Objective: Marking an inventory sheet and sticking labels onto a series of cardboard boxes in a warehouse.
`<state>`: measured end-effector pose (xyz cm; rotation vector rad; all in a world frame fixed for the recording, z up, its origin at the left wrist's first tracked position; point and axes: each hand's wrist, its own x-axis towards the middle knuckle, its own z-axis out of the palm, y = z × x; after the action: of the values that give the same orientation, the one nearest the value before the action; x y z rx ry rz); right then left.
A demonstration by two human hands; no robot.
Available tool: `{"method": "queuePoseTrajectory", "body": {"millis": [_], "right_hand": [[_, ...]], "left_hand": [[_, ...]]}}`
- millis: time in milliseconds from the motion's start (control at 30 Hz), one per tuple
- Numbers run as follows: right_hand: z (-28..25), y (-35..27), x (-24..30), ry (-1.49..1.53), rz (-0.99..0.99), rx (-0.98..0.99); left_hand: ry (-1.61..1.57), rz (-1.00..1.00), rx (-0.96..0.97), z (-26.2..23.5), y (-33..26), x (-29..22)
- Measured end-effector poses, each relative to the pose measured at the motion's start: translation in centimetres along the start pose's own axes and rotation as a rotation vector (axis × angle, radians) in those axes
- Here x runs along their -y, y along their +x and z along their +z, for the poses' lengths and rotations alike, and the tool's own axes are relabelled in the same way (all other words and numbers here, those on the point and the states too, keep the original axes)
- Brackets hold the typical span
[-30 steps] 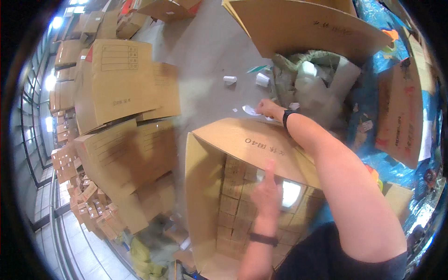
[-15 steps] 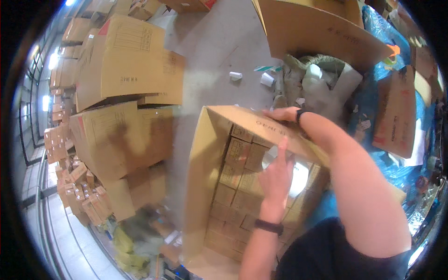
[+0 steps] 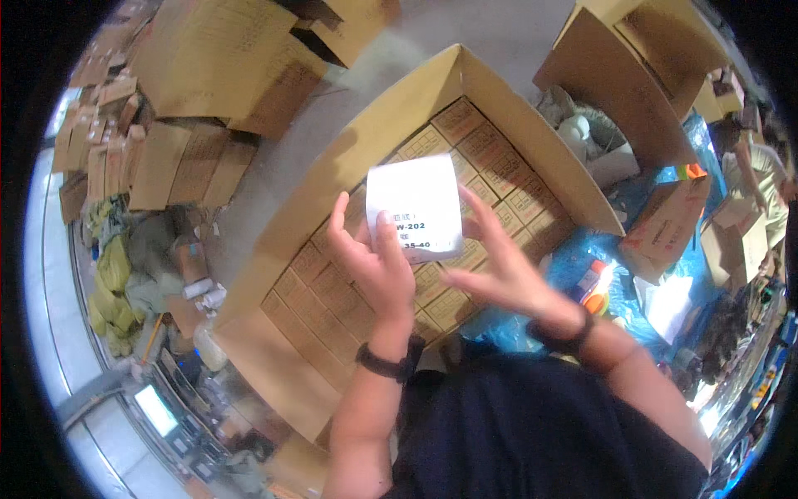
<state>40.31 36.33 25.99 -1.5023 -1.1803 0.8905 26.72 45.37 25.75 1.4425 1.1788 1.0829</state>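
A white printed label (image 3: 414,206) is held up in front of me over a big open cardboard box (image 3: 349,183). My left hand (image 3: 372,264) grips the label's lower left edge with thumb and fingers. Just to the right, my right hand (image 3: 499,270) has its fingers spread and touches the label's right edge. The box is packed with rows of small brown cartons (image 3: 499,195), their tops showing below the label. Both wrists wear dark bands.
Stacks of flat and closed cardboard boxes (image 3: 208,75) lie at the upper left. Another open box (image 3: 619,100) with wrapped items stands at the upper right, beside blue plastic sheeting (image 3: 640,191). A person (image 3: 761,179) stands at the far right. Bottles and clutter (image 3: 195,291) sit at the lower left.
My right hand has come back from the far side of the box. Both hands now hold a white label up over the packed cartons, and the view has swung toward the box.
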Motion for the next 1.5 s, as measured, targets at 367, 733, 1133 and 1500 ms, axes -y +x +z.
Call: {"method": "queuePoseTrajectory", "body": {"millis": [367,733,1133,1500], "right_hand": [[16.2,-7.4,10.8,-0.469,-0.429,-0.034],[49.4,-21.3,22.6,-0.531,-1.107,0.644],[69.1,-25.8,24.4,-0.388,-0.456,1.090],[86.8,-17.2,12.6,-1.124,-0.747,1.801]], "left_hand": [[0.023,-0.316,0.067,-24.9,-15.1,-2.9],[0.409,-0.066,-0.216,-56.2,-32.2,-0.9],[0.072,-0.505,-0.853,-68.4,-51.8,10.6],[0.368,-1.309,-0.896,-47.5,-82.6,27.6]]}}
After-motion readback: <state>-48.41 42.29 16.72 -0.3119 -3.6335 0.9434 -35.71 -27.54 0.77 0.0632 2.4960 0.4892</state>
